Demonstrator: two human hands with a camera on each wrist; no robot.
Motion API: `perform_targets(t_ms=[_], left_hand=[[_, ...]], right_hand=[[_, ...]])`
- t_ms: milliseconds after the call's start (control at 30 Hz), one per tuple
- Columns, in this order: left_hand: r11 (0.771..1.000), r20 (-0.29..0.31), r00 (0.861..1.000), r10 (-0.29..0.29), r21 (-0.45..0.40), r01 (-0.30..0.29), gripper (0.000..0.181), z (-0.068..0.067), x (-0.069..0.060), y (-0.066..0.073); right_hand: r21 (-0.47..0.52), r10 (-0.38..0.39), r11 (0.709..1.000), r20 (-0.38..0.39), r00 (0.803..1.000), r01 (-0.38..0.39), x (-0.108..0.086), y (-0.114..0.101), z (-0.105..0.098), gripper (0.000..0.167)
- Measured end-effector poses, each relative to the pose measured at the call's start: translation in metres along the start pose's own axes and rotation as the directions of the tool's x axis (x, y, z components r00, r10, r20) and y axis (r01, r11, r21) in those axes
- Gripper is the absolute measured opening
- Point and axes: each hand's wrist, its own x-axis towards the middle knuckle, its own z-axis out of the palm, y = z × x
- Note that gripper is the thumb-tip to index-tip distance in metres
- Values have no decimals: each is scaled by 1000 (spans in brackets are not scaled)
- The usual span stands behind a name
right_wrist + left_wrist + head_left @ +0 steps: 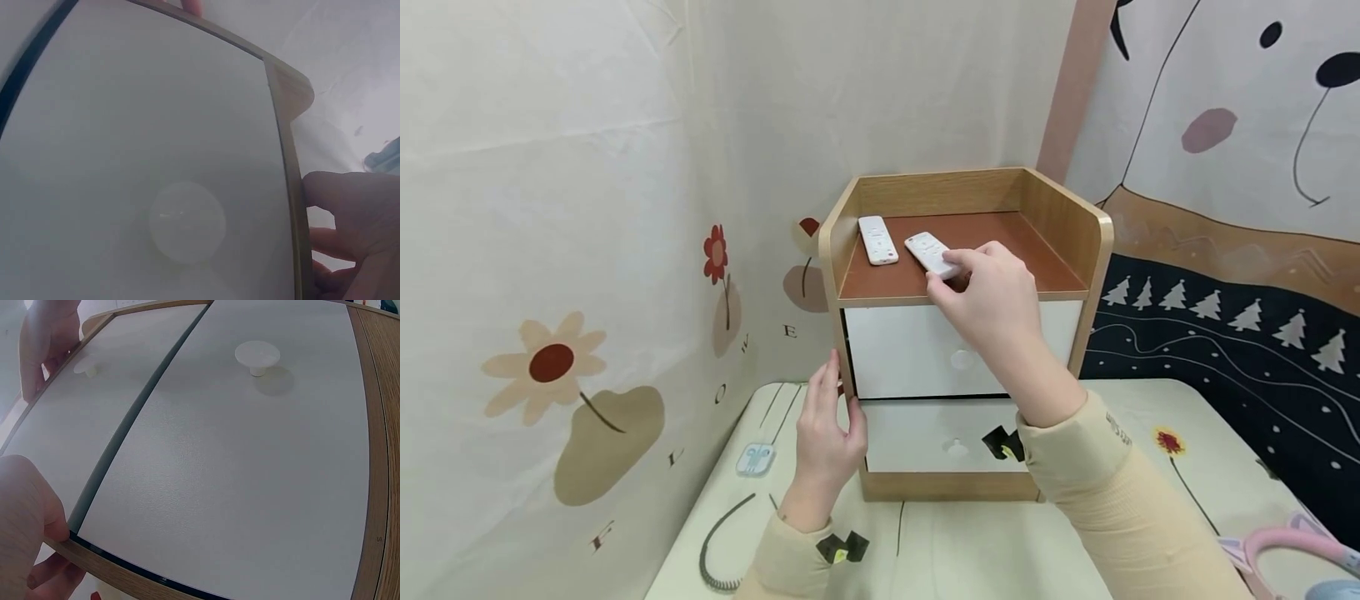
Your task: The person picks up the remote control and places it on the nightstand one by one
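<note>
Between thumb and fingers, my right hand (996,292) pinches the near end of a white remote control (931,254) on the brown top shelf of a small wooden cabinet (951,487). To its left on the shelf lies another white remote control (877,240). My left hand (829,437) rests against the cabinet's left side, its fingers straight along the panel and its thumb at the front edge. In the left wrist view, the left thumb (53,515) touches that edge beside the gap between two white drawers. The right wrist view does not show the held remote.
Each drawer front has a round knob; the upper knob (961,359) sits below my right hand. A clear case with earphones (756,459) and a dark coiled strap (707,550) lie left on the table. A pink headband-like item (1292,540) is at the lower right.
</note>
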Motion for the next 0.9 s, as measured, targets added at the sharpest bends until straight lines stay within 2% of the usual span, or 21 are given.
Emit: perform_targets(t_ms=[167, 400, 733, 900], left_hand=[[1000, -11, 1000, 4, 2, -4, 83, -1, 1, 1], [1000, -8, 1000, -8, -5, 8, 82, 0, 0, 2], [1000, 4, 1000, -24, -10, 24, 79, 0, 0, 2], [1000, -9, 1000, -5, -9, 5, 81, 1, 1, 1]], right_hand=[[-32, 49, 998, 87, 995, -46, 8, -5, -3, 39], [-60, 103, 994, 141, 985, -95, 11, -9, 0, 40], [-72, 65, 996, 92, 994, -59, 9, -9, 4, 40], [-70, 48, 997, 76, 996, -43, 8, -7, 5, 40]])
